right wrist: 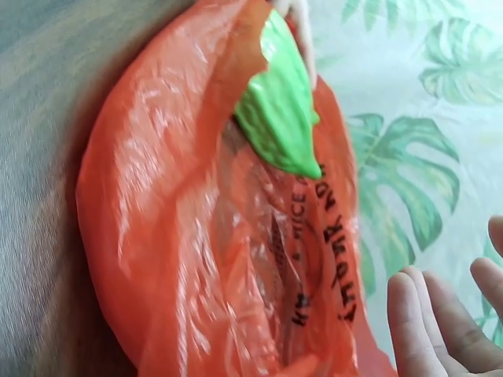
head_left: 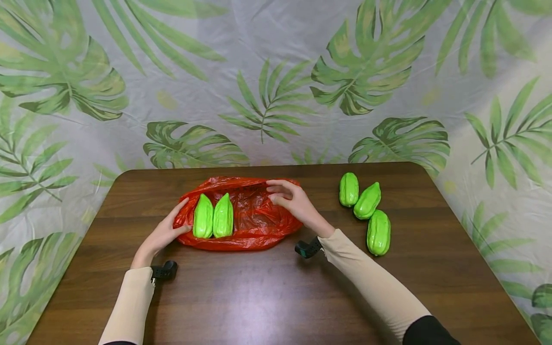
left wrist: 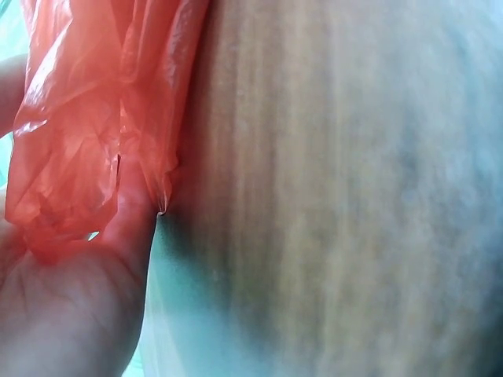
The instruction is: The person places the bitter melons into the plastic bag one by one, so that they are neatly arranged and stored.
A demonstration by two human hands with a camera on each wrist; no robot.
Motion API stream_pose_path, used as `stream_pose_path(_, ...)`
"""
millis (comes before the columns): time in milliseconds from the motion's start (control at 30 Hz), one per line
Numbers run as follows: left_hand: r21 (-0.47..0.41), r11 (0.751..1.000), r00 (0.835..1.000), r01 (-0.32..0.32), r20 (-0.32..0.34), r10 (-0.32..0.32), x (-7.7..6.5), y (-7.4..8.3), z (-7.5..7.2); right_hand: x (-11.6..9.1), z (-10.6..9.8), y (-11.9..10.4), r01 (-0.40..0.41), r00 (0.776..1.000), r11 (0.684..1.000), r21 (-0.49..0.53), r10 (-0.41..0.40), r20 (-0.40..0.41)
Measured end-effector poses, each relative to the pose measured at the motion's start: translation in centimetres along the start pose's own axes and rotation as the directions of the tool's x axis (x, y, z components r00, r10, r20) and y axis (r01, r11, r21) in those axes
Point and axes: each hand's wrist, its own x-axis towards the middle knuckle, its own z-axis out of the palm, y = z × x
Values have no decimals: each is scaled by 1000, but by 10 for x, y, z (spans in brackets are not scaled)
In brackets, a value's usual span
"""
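A red plastic bag (head_left: pixel 254 242) lies on the table with its mouth spread wide upward. Inside its left part, two bright green, ridged, glossy fruits (head_left: pixel 223 215) with pointed tips lie side by side. My left hand (head_left: pixel 166 232) holds the bag's left end, fingers on the far side and thumb on the near side; in the left wrist view the red film (left wrist: pixel 78 133) covers part of the thumb. Over the bag's right end is my right hand (head_left: pixel 295 203), fingers loosely bent and nothing in them. Dark lettering shows on the bag in the right wrist view.
Three more green ridged fruits (head_left: pixel 367 201) lie in a slanting row on the table, right of the bag. The brown wooden table (head_left: pixel 241 297) ends at a leaf-patterned cloth (head_left: pixel 276 96) behind it. A small dark camera is strapped to each wrist.
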Motion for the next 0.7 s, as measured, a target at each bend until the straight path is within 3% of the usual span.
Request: stream_pose_path(700,-8,1000,1000,-16,-4,16,0,0,1,-11,-42,0,9,995,998,63,-2,-99)
